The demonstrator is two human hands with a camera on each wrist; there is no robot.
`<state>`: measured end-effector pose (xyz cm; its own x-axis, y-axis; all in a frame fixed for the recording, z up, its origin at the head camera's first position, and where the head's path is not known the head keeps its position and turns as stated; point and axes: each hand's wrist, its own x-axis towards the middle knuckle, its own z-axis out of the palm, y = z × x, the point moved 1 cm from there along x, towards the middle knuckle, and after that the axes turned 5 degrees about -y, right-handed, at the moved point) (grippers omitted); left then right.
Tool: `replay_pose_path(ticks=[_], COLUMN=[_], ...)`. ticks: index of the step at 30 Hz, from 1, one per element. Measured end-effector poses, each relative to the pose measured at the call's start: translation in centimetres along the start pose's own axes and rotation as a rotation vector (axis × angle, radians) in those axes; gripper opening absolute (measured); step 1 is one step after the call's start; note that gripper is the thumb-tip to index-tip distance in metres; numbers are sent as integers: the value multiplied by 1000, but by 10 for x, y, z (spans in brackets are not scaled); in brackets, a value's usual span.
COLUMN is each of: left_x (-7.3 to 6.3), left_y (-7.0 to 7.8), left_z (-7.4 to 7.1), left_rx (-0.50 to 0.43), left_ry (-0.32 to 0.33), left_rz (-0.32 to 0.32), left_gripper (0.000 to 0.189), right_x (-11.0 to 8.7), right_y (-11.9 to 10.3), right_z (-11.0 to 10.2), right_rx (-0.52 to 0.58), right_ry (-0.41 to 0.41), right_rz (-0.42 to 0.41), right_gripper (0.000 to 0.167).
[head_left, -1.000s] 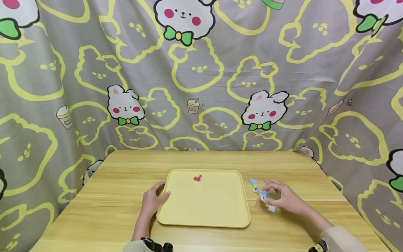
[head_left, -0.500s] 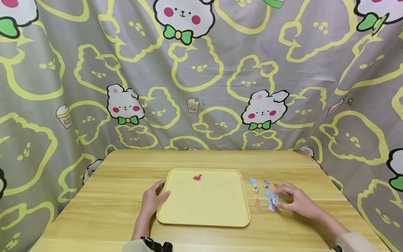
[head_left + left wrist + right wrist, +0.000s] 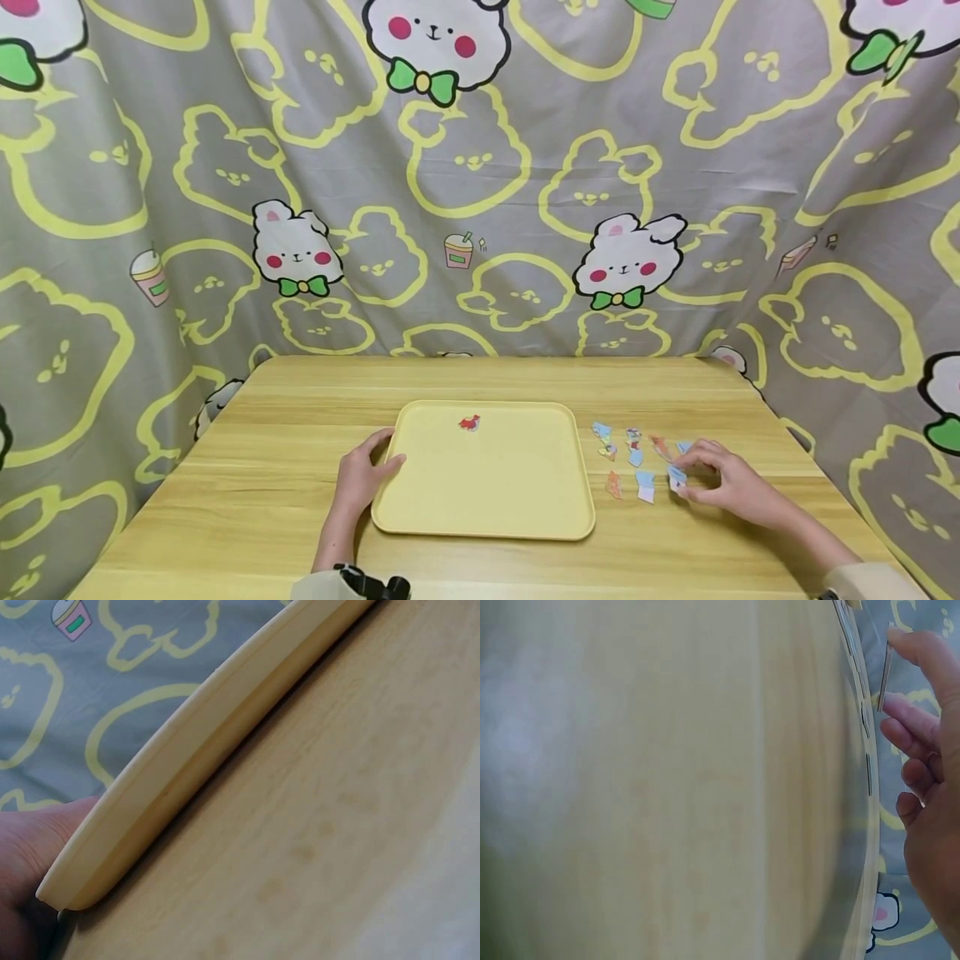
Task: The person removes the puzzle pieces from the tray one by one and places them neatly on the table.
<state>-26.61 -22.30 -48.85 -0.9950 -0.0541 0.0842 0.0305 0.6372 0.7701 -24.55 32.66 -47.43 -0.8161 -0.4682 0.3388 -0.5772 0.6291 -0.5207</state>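
My left hand holds the left rim of a pale yellow tray, its thumb over the edge. In the left wrist view, the tray's side wall hides most of that hand. A small red puzzle-like piece lies near the tray's far rim. To the right of the tray, my right hand pinches a blue-and-white puzzle piece between thumb and fingers. The right wrist view shows this thin piece edge-on, raised just off the tabletop.
Several flat pieces lie between tray and right hand: an orange one, a blue-and-lilac one, another orange one, and blue ones farther back. The wooden table ends at a patterned curtain.
My right hand has carried the blue-and-white piece rightward, away from the tray, past the other pieces, which now show more fully. The left hand and tray stay in place.
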Motion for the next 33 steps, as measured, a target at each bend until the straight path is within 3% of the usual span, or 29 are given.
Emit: replay_pose_path(ticks=[21,33], left_x=[0,0], left_y=[0,-1], left_z=[-1,-2], left_rx=[31,31], left_ry=[13,6], left_rz=[16,14], left_gripper=[50,51], right_x=[5,3], right_y=[3,-2], right_z=[3,-1], right_rx=[-166,-325], right_ry=[-19,-36], right_rz=[-157,-107], right_gripper=[35,34])
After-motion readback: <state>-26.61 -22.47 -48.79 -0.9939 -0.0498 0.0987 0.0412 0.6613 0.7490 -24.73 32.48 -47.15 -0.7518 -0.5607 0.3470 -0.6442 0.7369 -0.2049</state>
